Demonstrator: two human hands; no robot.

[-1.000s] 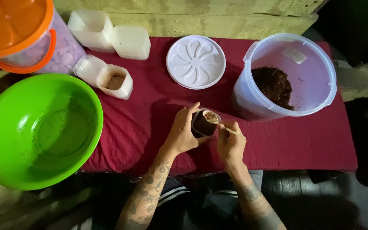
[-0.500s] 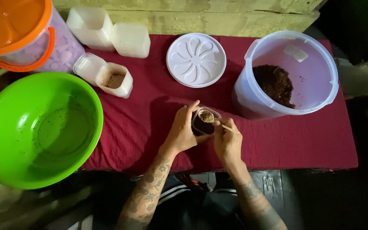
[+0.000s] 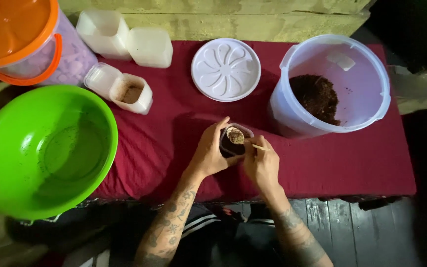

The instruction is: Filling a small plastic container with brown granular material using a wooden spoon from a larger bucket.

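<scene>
Cup (image 3: pixel 233 146) of dark soil sits just before the big clear tub (image 3: pixel 371 64); our left hand (image 3: pixel 208 153) wraps it steady, our right hand (image 3: pixel 263 163) pinches a small spoon (image 3: pixel 236 135) over it.

Left arm: rises from 6 o'clock, tattooed forearm slanting toward 1 o'clock.
Left hand (image 3: pixel 208 153): fingers curled in a C, thumb up toward 12, wrapped round a small cup's left side.
Right arm: rises from 5 o'clock, tattooed forearm slanting toward 11.
Right hand (image 3: pixel 263 163): just right of the left, fingers pinched on a thin stick, tip pointing to 10 o'clock.
</scene>
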